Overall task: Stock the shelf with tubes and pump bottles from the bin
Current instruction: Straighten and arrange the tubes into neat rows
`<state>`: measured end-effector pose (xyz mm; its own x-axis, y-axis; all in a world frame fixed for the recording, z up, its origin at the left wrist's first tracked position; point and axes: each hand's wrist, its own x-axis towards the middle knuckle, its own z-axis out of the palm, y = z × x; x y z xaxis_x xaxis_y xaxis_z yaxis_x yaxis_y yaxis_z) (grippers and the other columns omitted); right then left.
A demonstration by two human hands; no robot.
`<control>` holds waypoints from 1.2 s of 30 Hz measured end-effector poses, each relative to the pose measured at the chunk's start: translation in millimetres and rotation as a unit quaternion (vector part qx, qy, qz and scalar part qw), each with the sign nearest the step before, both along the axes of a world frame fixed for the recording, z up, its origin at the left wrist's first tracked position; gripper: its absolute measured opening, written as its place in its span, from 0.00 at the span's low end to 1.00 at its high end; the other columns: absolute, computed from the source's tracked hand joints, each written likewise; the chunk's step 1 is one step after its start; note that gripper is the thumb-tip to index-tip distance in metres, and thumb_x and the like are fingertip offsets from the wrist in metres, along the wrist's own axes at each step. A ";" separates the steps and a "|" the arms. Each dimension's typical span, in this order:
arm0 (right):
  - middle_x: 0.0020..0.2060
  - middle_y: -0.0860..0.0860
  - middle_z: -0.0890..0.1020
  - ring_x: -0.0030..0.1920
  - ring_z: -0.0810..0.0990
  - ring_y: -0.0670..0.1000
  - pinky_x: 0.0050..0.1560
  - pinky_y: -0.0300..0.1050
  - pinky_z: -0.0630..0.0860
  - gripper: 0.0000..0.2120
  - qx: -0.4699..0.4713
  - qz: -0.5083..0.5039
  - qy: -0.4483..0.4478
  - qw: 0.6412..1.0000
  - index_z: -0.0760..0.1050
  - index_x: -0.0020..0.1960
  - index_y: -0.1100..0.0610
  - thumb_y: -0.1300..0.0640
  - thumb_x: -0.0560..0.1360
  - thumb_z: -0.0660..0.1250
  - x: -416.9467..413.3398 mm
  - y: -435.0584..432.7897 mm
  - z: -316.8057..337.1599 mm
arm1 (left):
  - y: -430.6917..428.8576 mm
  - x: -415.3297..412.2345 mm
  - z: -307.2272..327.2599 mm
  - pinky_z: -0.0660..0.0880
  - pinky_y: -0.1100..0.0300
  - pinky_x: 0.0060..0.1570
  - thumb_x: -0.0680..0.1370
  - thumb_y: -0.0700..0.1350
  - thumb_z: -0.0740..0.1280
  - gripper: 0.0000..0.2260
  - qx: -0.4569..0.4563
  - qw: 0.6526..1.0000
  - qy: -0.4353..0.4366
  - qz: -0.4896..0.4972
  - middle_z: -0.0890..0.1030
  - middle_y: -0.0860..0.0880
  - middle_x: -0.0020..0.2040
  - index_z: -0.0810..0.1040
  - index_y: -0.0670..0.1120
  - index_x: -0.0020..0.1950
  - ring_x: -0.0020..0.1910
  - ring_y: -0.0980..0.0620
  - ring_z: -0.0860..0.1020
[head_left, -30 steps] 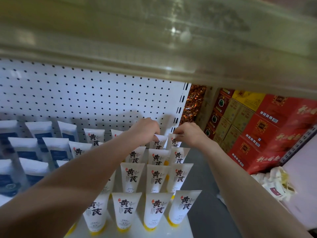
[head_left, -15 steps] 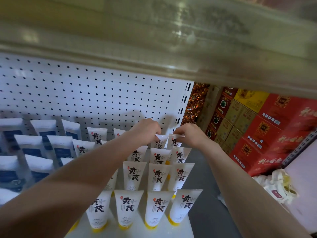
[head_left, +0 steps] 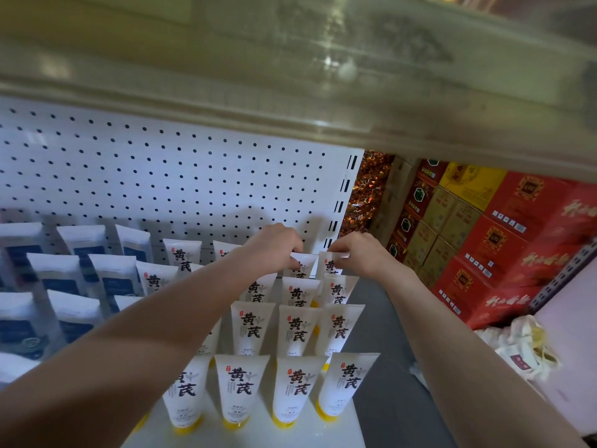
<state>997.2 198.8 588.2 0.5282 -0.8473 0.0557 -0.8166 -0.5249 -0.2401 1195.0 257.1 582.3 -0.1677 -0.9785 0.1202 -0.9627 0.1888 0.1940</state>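
Left hand: fingers curled, thumb and fingertips pinching the flat crimped top of a white plastic tube with black brush characters. The tube stood upright in the rearmost row.

Right hand: curled the same way, pinching the crimped top of a second matching white tube. This one stood just beside the first, on the right hand's side. Both forearms were bare and reached in from the near edge.

Below the hands, toward the person: four rows of identical white tubes on yellow caps, caps down and labels facing forward, standing on a white shelf board. More of the same tubes showed behind the left forearm, partly hidden.

Beyond the left hand, further left: white tubes with dark blue labels, also in rows; the print was too blurred to read.

Behind both hands: a white perforated metal back panel.

Above the hands: the blurred pale edge of an upper shelf.

Beyond the right hand: shiny gold-wrapped goods, stacked red cardboard cartons and a yellow carton.

Under the right forearm: grey floor and crumpled white cloth bags.
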 end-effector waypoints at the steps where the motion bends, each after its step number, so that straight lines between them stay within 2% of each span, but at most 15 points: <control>1: 0.53 0.49 0.84 0.56 0.79 0.51 0.56 0.51 0.77 0.12 0.003 0.002 -0.002 1.000 0.83 0.56 0.50 0.60 0.74 0.70 -0.3 0.5 0.2 | 0.5 0.1 0.6 0.75 0.53 0.51 0.75 0.50 0.70 0.11 0.000 1.000 -0.001 -0.004 0.83 0.47 0.50 0.82 0.44 0.53 0.50 0.47 0.79; 6: 0.56 0.48 0.83 0.60 0.77 0.51 0.61 0.50 0.75 0.14 0.005 0.006 -0.019 1.000 0.81 0.60 0.49 0.56 0.75 0.71 0.2 2.0 2.2 | 2.0 7.6 4.4 0.75 0.53 0.57 0.75 0.49 0.71 0.11 -0.001 0.999 0.034 0.001 0.83 0.49 0.53 0.82 0.46 0.56 0.55 0.49 0.79; 10: 0.55 0.50 0.84 0.55 0.80 0.50 0.61 0.50 0.76 0.14 0.000 0.020 -0.062 0.998 0.80 0.62 0.53 0.56 0.77 0.70 8.2 5.2 10.0 | 5.9 19.6 15.5 0.71 0.60 0.57 0.78 0.49 0.67 0.13 -0.029 0.997 0.063 0.024 0.83 0.52 0.55 0.81 0.48 0.60 0.56 0.53 0.79; 15: 0.55 0.48 0.84 0.56 0.80 0.47 0.59 0.41 0.74 0.11 -0.006 0.053 -0.091 0.994 0.82 0.59 0.53 0.55 0.77 0.69 28.8 10.7 16.4 | 13.7 45.6 20.7 0.72 0.59 0.56 0.78 0.50 0.67 0.12 -0.013 0.996 0.072 0.052 0.83 0.52 0.55 0.82 0.49 0.59 0.54 0.53 0.79; 18: 0.56 0.48 0.84 0.57 0.80 0.47 0.58 0.38 0.72 0.12 0.002 0.066 -0.084 0.994 0.82 0.59 0.53 0.55 0.77 0.70 44.6 15.0 17.7 | 18.7 57.0 20.6 0.73 0.61 0.49 0.77 0.49 0.69 0.07 0.005 0.997 0.050 0.052 0.84 0.54 0.47 0.84 0.49 0.51 0.50 0.53 0.80; 22: 0.56 0.47 0.83 0.57 0.79 0.47 0.55 0.35 0.69 0.12 0.013 0.080 -0.068 0.994 0.81 0.60 0.52 0.55 0.77 0.70 64.5 16.6 15.4 | 23.0 69.7 19.3 0.63 0.68 0.35 0.76 0.48 0.71 0.06 0.017 0.997 0.036 0.061 0.81 0.53 0.41 0.83 0.48 0.47 0.42 0.55 0.76; 24: 0.56 0.47 0.83 0.57 0.79 0.48 0.56 0.36 0.70 0.12 0.016 0.087 -0.053 0.995 0.81 0.60 0.52 0.55 0.77 0.70 74.6 17.4 14.8 | 26.0 76.7 18.7 0.63 0.67 0.35 0.75 0.49 0.71 0.06 0.018 0.997 0.022 0.066 0.80 0.51 0.41 0.82 0.47 0.47 0.40 0.56 0.74; 27: 0.55 0.48 0.84 0.56 0.80 0.48 0.57 0.38 0.72 0.11 0.017 0.103 -0.033 0.994 0.82 0.58 0.53 0.55 0.76 0.70 88.4 19.5 15.3 | 28.5 88.5 18.0 0.65 0.63 0.39 0.75 0.49 0.72 0.03 0.039 0.996 0.012 0.076 0.76 0.57 0.38 0.80 0.51 0.45 0.44 0.54 0.75; 30: 0.52 0.48 0.85 0.53 0.81 0.47 0.57 0.40 0.74 0.08 0.032 0.114 -0.027 0.993 0.83 0.55 0.53 0.55 0.76 0.70 99.1 21.9 13.5 | 29.4 97.0 16.9 0.67 0.61 0.42 0.74 0.49 0.72 0.05 0.051 0.996 -0.017 0.074 0.72 0.58 0.35 0.82 0.51 0.49 0.42 0.54 0.74; 34: 0.45 0.48 0.85 0.48 0.82 0.49 0.54 0.48 0.78 0.04 0.026 0.110 0.004 0.994 0.84 0.48 0.52 0.54 0.76 0.70 109.8 21.5 7.7 | 33.8 99.8 13.8 0.66 0.62 0.38 0.75 0.46 0.71 0.01 0.040 0.996 -0.030 0.069 0.74 0.57 0.36 0.82 0.52 0.45 0.40 0.54 0.74; 36: 0.44 0.48 0.85 0.47 0.82 0.49 0.53 0.48 0.78 0.05 0.019 0.104 0.015 0.994 0.84 0.48 0.52 0.55 0.76 0.69 113.4 22.5 7.0 | 34.5 100.1 11.8 0.66 0.62 0.36 0.76 0.45 0.70 0.04 0.034 0.997 -0.030 0.069 0.74 0.57 0.35 0.80 0.54 0.42 0.39 0.54 0.74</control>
<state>1110.7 221.3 595.2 0.6939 -0.7201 0.0072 -0.6977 -0.6747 -0.2407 1295.1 291.6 594.1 -0.0351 -0.9983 0.0470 -0.9890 0.0415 0.1421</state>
